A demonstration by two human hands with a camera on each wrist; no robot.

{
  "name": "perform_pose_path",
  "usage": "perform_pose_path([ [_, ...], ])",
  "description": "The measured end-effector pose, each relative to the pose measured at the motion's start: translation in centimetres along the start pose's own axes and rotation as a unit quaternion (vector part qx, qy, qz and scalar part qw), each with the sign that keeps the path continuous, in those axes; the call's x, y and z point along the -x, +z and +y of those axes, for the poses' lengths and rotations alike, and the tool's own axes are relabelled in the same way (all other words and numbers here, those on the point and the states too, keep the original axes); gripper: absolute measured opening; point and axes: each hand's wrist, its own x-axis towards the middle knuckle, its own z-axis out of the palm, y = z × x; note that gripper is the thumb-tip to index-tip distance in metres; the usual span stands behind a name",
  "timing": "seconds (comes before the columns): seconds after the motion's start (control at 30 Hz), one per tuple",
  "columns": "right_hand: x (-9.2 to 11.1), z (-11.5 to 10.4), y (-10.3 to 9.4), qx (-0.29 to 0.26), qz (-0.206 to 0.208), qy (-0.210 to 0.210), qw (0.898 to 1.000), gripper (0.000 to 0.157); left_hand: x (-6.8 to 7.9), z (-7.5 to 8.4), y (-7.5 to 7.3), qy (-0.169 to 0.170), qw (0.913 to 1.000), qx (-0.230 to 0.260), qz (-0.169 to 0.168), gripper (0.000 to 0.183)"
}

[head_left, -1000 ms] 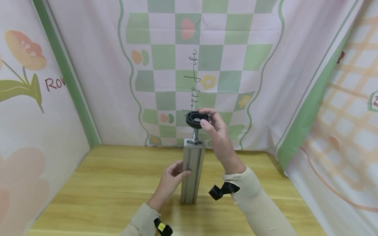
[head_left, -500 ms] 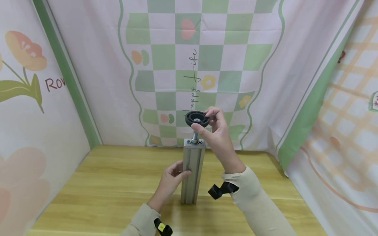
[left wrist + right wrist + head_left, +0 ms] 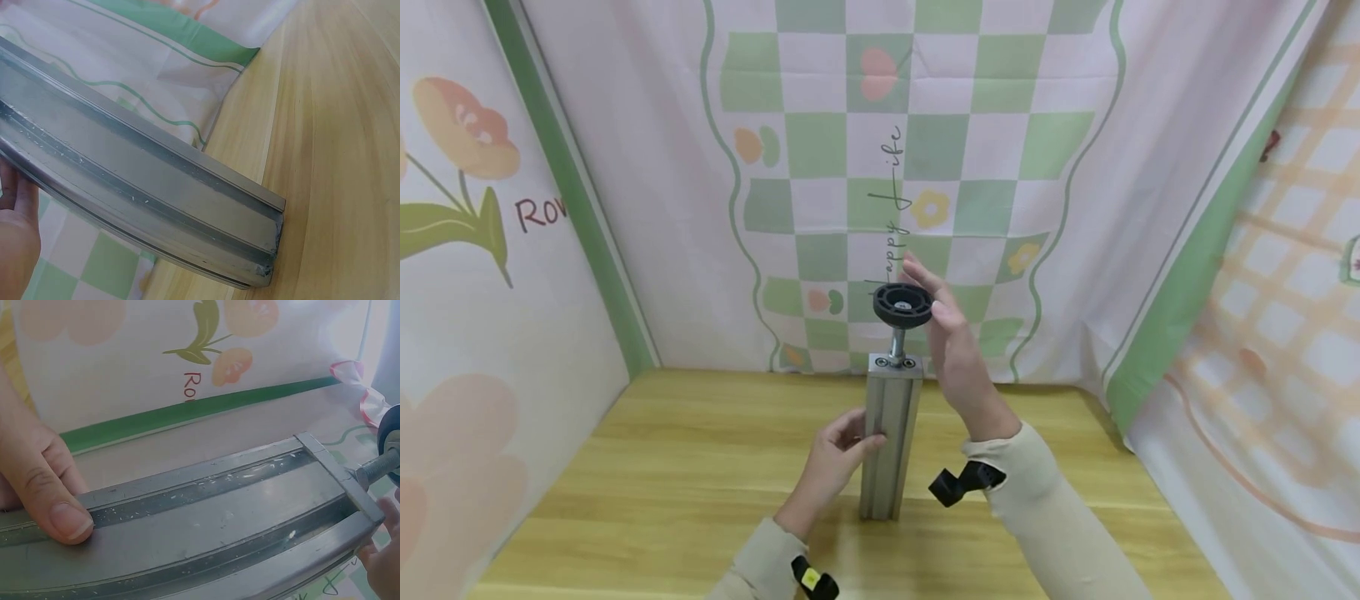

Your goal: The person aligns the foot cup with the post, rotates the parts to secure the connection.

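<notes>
A silver aluminium profile [image 3: 895,475] stands upright on the wooden table. From its top end plate rises a threaded stem [image 3: 897,343] that carries a black, round levelling foot [image 3: 900,320]. My left hand [image 3: 829,457] grips the profile around mid-height, thumb on the near face; the right wrist view shows that thumb [image 3: 69,522] lying along a groove. Beside the foot is my right hand [image 3: 957,358], fingers extended upward, the thumb tip right at the foot's right rim. In the left wrist view, the profile's lower end [image 3: 272,250] sits at the tabletop.
A wood-grain table [image 3: 700,467] lies beneath everything. Patterned cloths hang around it: a green check cloth [image 3: 925,142] behind, a floral one [image 3: 467,333] at left and an orange plaid one [image 3: 1262,333] at right. Each wrist wears a black camera band [image 3: 970,482].
My right thumb has swept across the foot's near rim to the left and then back to its right side, and the fingers have straightened. My left hand and the profile have stayed put.
</notes>
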Motion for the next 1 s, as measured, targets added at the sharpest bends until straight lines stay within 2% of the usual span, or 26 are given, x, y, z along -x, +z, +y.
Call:
perform_pose_path([
  [0.23,-0.03,0.1,0.04,-0.037,-0.021,-0.008,0.999,0.05,0.09,0.08,0.03,-0.003,1.0,0.003,0.002,0.04],
  [0.47,-0.02,0.04,0.0,-0.035,-0.026,-0.007,0.999,0.045,0.15,0.19,0.01,-0.005,1.0,0.005,0.0,0.041],
  [0.73,0.09,0.12,0.28,-0.04,-0.008,-0.019,0.999,0.046,0.15,0.16,0.01,-0.008,0.9999,0.007,0.002,0.041],
  [1.0,0.32,0.18,0.19,-0.019,0.004,-0.008,1.0,0.046,0.12,0.1,0.04,-0.01,0.9999,0.011,0.0,0.042],
])
